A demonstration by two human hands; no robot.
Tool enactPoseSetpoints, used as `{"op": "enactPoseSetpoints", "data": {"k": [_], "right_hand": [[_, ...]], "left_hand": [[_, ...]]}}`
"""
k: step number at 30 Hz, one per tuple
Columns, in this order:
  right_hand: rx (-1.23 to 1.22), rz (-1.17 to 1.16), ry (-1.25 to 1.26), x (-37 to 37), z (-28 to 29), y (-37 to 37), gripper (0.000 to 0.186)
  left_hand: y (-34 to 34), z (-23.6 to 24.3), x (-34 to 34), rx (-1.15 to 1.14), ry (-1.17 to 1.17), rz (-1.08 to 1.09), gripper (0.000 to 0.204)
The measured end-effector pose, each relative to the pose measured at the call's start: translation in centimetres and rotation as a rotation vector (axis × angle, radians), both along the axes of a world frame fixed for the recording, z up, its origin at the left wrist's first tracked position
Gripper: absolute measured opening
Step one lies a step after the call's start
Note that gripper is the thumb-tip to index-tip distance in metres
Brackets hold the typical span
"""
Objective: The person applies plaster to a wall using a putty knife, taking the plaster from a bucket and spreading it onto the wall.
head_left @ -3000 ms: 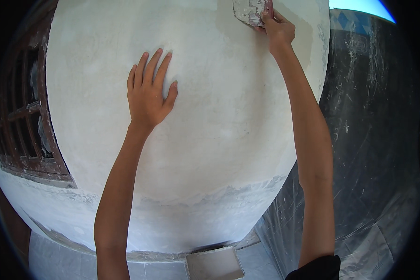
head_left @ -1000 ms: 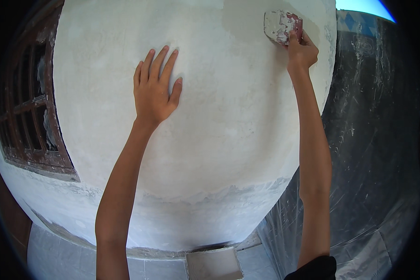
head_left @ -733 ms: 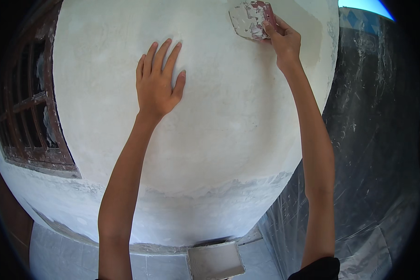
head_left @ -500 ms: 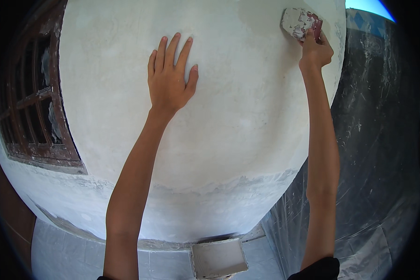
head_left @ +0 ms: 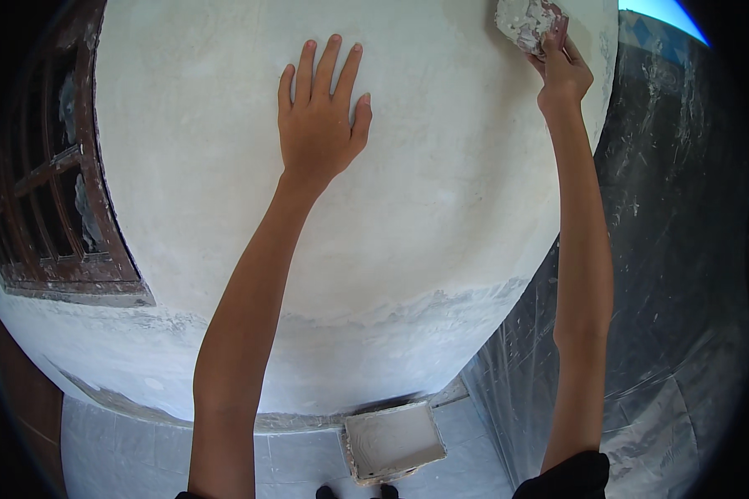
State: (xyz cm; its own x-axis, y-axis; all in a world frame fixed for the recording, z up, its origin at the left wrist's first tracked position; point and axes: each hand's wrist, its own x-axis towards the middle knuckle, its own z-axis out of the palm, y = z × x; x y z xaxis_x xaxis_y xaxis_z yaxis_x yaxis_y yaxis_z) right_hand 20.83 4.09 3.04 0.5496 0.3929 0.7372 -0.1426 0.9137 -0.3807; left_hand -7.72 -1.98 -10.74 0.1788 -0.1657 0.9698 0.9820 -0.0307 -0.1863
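Observation:
My left hand (head_left: 318,137) lies flat on the pale plastered wall (head_left: 408,216), fingers spread, holding nothing. Up near the wall's right edge, my right hand (head_left: 564,76) grips a putty scraper (head_left: 528,25) with a reddish handle part. Its broad face is caked with off-white putty and rests against or very close to the wall; whether it touches I cannot tell. A damp-looking darker patch of wall shows beside the scraper. The top of the scraper reaches the upper edge of the picture.
On the tiled floor (head_left: 300,457) at the wall's foot stands a rectangular tray (head_left: 395,441) of pale putty, just ahead of my feet. A brown wooden window frame (head_left: 79,216) is at the left. Dark plastic sheeting (head_left: 674,249) hangs at the right beyond the wall's edge.
Both hands now appear higher in the picture, the right one still gripping the scraper. The view has tipped down slightly, with more of the tray and my feet showing.

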Motion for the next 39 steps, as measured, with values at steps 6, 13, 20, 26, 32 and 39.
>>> {"op": "enactPoseSetpoints", "data": {"k": [6, 13, 20, 26, 32, 39], "right_hand": [[-0.159, 0.011, -0.085, -4.6, -2.1, -1.4, 0.039], [-0.274, 0.031, 0.164, 2.5, -8.3, -4.3, 0.041], [-0.464, 0.170, -0.095, 5.0, -21.3, -9.6, 0.043], [-0.707, 0.277, -0.203, 6.0, -34.1, -12.5, 0.039], [-0.942, 0.426, -0.277, 6.4, -47.0, -15.0, 0.039], [-1.215, 0.483, -0.414, 7.0, -62.1, -20.7, 0.036]], "left_hand": [[-0.2, -0.2, 0.0, -0.027, -0.006, -0.044, 0.054], [-2.9, -0.9, 0.5, -0.273, 0.005, -0.079, 0.065], [-6.5, -9.5, 0.5, -0.418, -0.077, -0.113, 0.066], [-9.4, -20.5, 2.3, -0.479, -0.046, -0.020, 0.054], [-15.1, -34.1, 5.2, -0.783, -0.159, -0.030, 0.056], [-23.0, -50.5, 7.9, -1.152, -0.356, -0.030, 0.057]]}}
